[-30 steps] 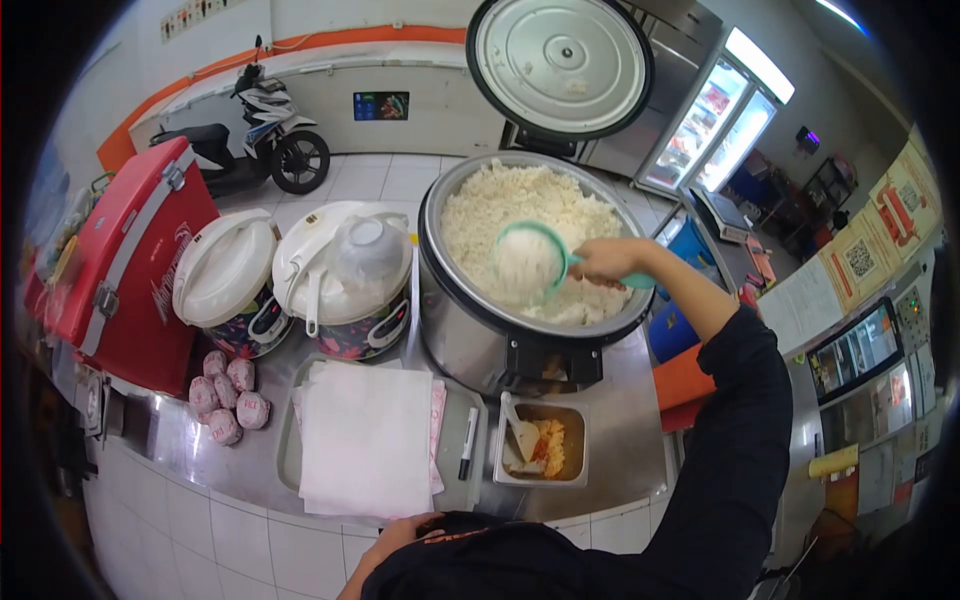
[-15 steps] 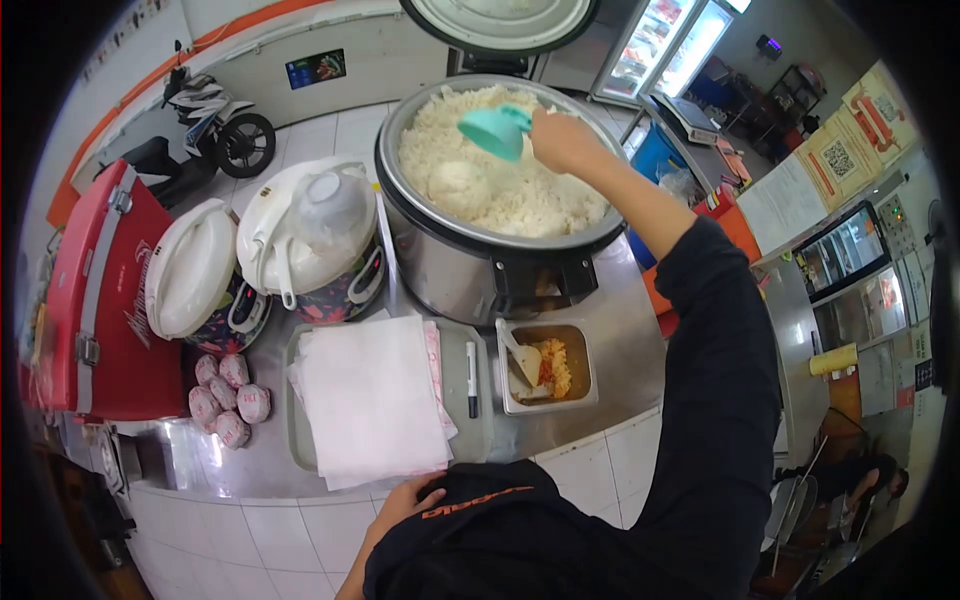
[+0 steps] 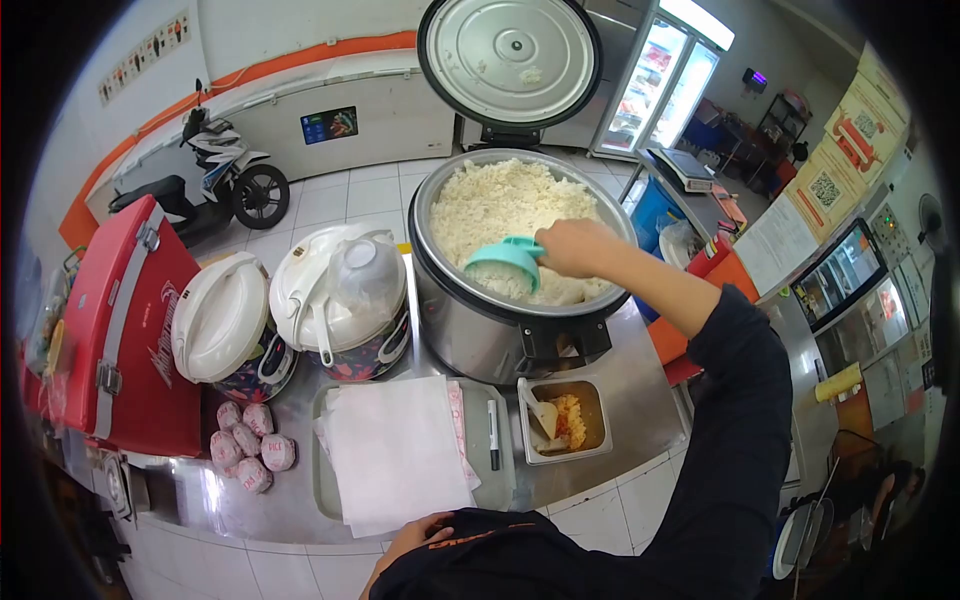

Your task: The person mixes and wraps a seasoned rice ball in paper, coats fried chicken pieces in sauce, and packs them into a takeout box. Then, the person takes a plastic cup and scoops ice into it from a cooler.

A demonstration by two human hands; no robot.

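My right hand (image 3: 575, 248) is closed around the handle of a turquoise plastic scoop (image 3: 520, 262). The scoop's cup is tilted down against the white rice (image 3: 510, 200) near the front of a large steel rice cooker (image 3: 465, 330). How much rice the cup holds I cannot tell. My left hand (image 3: 415, 537) rests low beside my dark top, close to the front edge of a stack of white paper sheets (image 3: 395, 450). Its fingers lie stretched out, partly covered by the clothing, and nothing shows in them. The sheets lie on a grey-green tray (image 3: 490, 490).
A marker (image 3: 493, 435) lies on the tray. Right of it stands a steel container (image 3: 606, 420) with orange-yellow food and a white spoon (image 3: 543, 410). Several wrapped balls (image 3: 278, 452), two lidded pots (image 3: 225, 320) and a red cooler box (image 3: 150, 340) are left. The cooker's lid (image 3: 515, 75) stands raised.
My right hand has brought the scoop down from above the rice to its front part. The view has tilted upward, showing more of the raised lid. My left hand stays beside the paper.
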